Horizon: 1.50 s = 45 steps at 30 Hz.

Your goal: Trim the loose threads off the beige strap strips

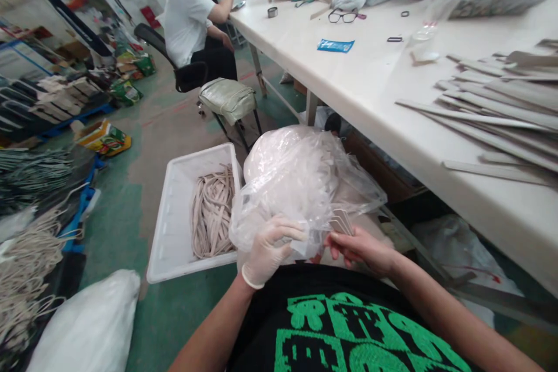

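Observation:
My left hand (271,249), in a thin white glove, pinches the edge of a clear plastic bag (283,186) in front of my body. The bag bulges over something pale that I cannot make out. Close by on the right, my bare right hand (364,249) has its thumb and fingers closed on a few small flat beige strips (342,222) with light edges, fanned out beside the bag. To the left of the bag stands a white plastic bin (172,232) with a tangle of beige straps (213,212) inside.
A long white table (370,75) runs along the right, bearing many beige strips (492,110), glasses (344,16) and a blue packet (335,46). A seated person (189,17) is at its far end. A stool (229,99) and a white sack (91,325) stand on the floor.

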Tool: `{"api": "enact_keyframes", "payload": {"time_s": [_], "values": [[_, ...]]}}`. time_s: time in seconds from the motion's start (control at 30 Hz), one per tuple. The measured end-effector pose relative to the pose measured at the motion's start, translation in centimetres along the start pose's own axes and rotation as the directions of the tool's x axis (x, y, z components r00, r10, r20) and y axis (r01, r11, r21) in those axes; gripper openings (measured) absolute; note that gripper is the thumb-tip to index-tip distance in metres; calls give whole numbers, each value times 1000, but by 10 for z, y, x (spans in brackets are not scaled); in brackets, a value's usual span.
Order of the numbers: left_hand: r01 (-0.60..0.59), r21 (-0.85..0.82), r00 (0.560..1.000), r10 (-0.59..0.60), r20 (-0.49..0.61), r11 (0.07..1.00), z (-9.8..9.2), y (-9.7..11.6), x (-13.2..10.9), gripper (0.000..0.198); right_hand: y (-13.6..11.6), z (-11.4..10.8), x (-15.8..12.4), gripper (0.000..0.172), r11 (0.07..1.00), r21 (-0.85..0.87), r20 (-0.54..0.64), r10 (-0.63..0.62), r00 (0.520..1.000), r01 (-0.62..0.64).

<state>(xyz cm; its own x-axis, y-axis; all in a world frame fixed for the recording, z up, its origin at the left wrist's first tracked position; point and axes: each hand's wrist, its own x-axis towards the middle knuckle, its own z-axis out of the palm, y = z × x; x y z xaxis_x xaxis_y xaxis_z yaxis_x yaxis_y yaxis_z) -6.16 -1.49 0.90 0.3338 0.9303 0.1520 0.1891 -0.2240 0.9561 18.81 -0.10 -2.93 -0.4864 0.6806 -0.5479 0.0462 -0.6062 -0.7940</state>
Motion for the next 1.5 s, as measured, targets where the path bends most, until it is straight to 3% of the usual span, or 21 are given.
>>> {"api": "enact_keyframes", "payload": {"time_s": [0.07,0.17,0.27,0.4,0.47,0.57,0.67,0.73,0.8,0.9,1.0,1.1,1.2,1.27,1.5], "values": [[-53,36,998,54,-38,998,-6,6,-4,11,-3,16,-1,52,998,63,122,2,993,-10],[-223,161,974,215,68,961,-7,16,-7,22,-7,38,3,57,991,137,224,-26,974,-5],[-380,292,922,336,191,878,-3,27,-7,31,-14,51,6,61,989,149,218,-35,975,2],[-427,372,902,360,236,825,2,30,-9,37,-23,54,8,47,990,131,104,-70,992,56],[-362,335,931,316,184,870,4,25,-14,39,-30,50,10,35,989,104,4,-105,994,104],[-32,202,999,30,11,979,6,18,-20,33,-45,40,11,21,984,26,-123,-170,978,175],[309,29,951,-309,3,951,9,14,-17,34,-62,35,7,14,977,-45,-159,-211,964,206],[406,-56,913,-402,75,912,15,11,-8,39,-71,35,3,13,974,-84,-154,-223,963,212],[447,-99,894,-439,94,889,22,3,2,40,-75,35,1,12,971,-124,-147,-222,964,205],[487,-116,873,-487,30,866,29,-15,9,37,-69,28,4,13,967,-200,-159,-192,968,159],[514,-69,857,-515,9,855,26,-30,0,37,-50,11,13,14,949,-309,-195,-122,973,57],[544,62,834,-547,73,837,18,-36,-15,36,-28,-7,22,15,900,-431,-248,-46,968,-68],[499,267,822,-548,157,825,14,-38,-26,28,-14,-17,30,19,823,-544,-286,2,958,-164],[437,353,839,-516,171,827,14,-39,-27,25,-12,-18,37,21,753,-624,-303,14,953,-209],[377,395,860,-475,187,838,23,-39,-19,25,-11,0,66,39,493,-820,-293,75,953,-291]]}}
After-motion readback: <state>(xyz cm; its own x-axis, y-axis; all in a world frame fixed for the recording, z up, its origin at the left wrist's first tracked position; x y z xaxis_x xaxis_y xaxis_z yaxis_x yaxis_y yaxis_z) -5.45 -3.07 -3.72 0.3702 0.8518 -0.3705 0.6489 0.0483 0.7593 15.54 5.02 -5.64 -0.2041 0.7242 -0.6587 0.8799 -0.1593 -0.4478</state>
